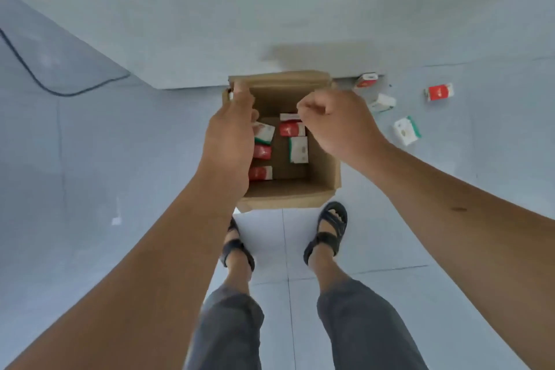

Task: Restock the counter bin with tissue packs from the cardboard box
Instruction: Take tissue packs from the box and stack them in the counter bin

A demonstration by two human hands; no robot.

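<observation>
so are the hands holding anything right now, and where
The left hand grips the cardboard box at its far left rim. The right hand is closed in a fist above the box; whether it holds anything cannot be told.

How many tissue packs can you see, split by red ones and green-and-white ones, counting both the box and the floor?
Red packs: 5, such as one in the cardboard box at and one on the floor.
Green-and-white packs: 4, such as in the box and on the floor.
Total: 9 visible; the left hand may hide more.

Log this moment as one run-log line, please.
cardboard box: open, on floor | left hand: on box's far left rim | right hand: closed, above box | tissue packs: several inside, four on floor
</observation>
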